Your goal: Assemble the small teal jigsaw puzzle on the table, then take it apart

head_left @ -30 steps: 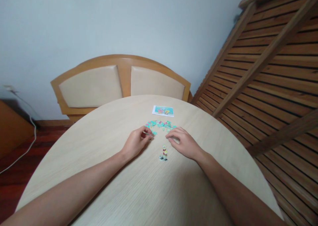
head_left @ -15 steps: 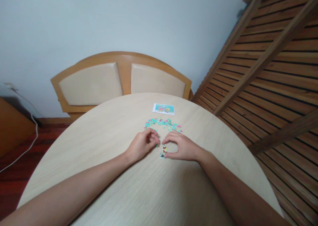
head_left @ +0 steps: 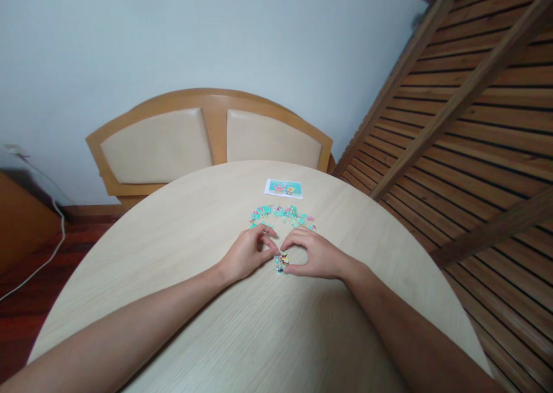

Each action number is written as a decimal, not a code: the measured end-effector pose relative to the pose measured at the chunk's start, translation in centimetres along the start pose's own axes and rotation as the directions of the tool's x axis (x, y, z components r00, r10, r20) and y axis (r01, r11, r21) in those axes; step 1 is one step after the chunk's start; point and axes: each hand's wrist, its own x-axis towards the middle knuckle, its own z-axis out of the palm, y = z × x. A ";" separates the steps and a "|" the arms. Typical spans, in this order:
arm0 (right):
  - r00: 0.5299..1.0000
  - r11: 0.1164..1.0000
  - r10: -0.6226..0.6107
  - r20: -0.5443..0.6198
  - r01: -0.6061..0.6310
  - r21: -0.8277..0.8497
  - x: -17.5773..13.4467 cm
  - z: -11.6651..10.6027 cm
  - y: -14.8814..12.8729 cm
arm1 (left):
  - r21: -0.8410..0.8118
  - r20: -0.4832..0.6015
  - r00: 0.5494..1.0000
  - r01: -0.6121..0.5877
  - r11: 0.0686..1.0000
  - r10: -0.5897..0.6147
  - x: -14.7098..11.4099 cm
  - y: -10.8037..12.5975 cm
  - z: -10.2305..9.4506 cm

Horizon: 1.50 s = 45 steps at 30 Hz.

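A small cluster of joined jigsaw puzzle pieces (head_left: 283, 259), yellow, teal and dark, lies on the table in front of me. My right hand (head_left: 317, 256) curves around its right side, index fingertip at the far end and thumb at the near end, steadying it. My left hand (head_left: 250, 252) pinches a small teal puzzle piece (head_left: 277, 260) against the cluster's left edge; the fingertips partly cover that piece. Beyond both hands, loose puzzle pieces (head_left: 283, 212) in teal, pink and yellow are spread in an arc.
A picture card (head_left: 284, 188) with cartoon figures lies behind the loose pieces on the round wooden table (head_left: 185, 220). A padded headboard (head_left: 216, 133) stands past the far edge. Slatted wood (head_left: 475, 139) leans at the right, and a white cable (head_left: 64, 231) hangs at the left.
My left hand has brought its small piece rightward, up against the left side of the cluster. The right hand stays around the cluster, nearly still.
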 end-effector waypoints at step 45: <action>1.000 1.000 -0.019 -0.022 0.019 -0.014 0.1 0.2 0.1 | 0.347 0.026 0.996 -0.088 0.934 0.085 -0.4 1.1 0.3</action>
